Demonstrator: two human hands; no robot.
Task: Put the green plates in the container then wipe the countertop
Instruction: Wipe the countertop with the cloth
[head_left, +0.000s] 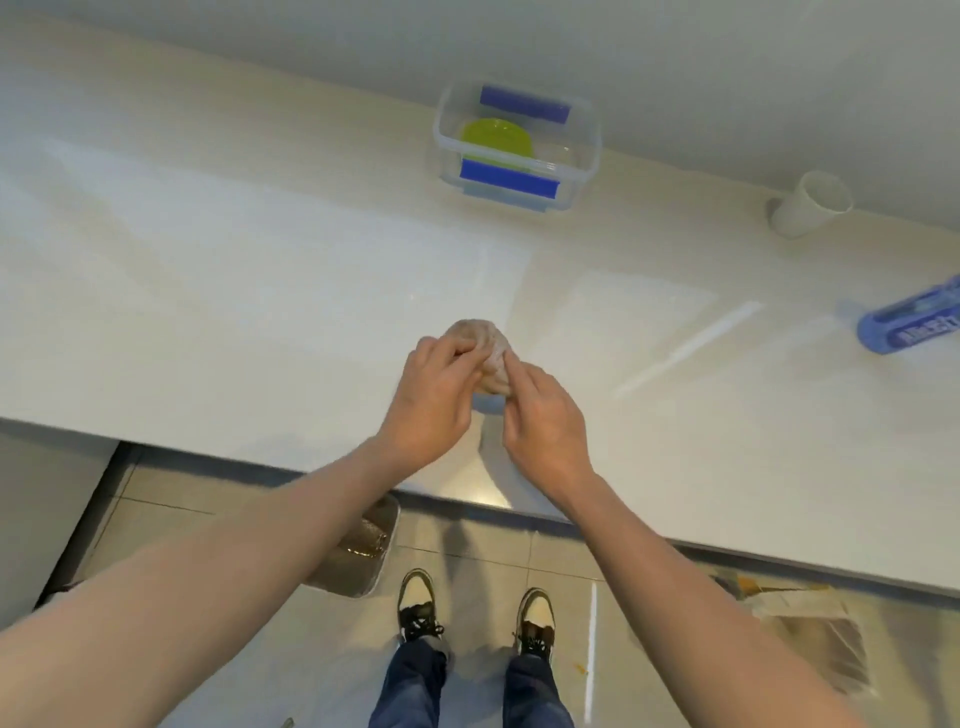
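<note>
Green plates (496, 137) lie inside a clear plastic container (584, 150) with blue latches, standing at the back of the white countertop (234, 270) by the wall. A crumpled beige cloth (480, 340) is bunched above the counter's front part. My left hand (434, 402) and my right hand (540, 415) both grip this cloth from either side, fingers closed on it. The cloth's lower part is hidden behind my fingers.
A white paper cup (810, 205) lies tipped by the wall at the right. A blue packet (909, 325) rests at the right edge. Below the counter's front edge, a metal bin (358, 553) stands on the tiled floor near my shoes.
</note>
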